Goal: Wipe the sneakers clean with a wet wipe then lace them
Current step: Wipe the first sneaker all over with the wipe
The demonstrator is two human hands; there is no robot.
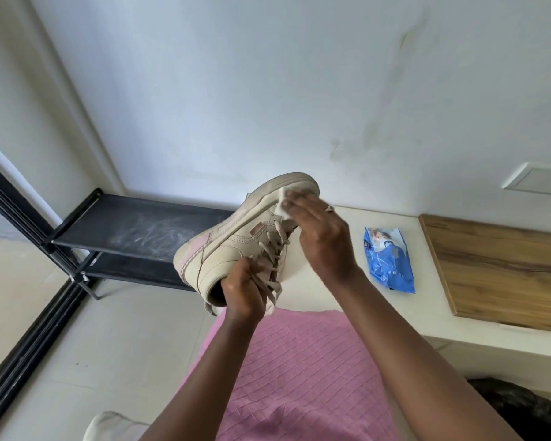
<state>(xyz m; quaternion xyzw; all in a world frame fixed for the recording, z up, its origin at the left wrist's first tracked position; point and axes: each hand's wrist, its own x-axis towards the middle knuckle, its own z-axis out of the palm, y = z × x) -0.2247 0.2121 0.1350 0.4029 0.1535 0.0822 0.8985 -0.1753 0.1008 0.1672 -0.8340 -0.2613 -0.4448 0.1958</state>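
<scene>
Sneaker: a beige sneaker with a pink patch at the heel is held up in the air between the shoe rack and the worktop. Its toe is higher and farther away than its heel.
Left hand: the left hand grips the sneaker at the collar, with the fingers curled around the edge of the opening and some of the laces.
Right hand: the right hand has nearly straight fingers and presses a white wet wipe flat on the toe part.
Laces: beige, threaded in the eyelets, with the ends hanging loose near the left hand.
Worktop: the white worktop carries a blue pack of wipes, and a wooden board lies well to the right of it.
Shoe rack: a black shoe rack stands by the wall, on the left.
Below: a pink quilted cloth is under both arms.
</scene>
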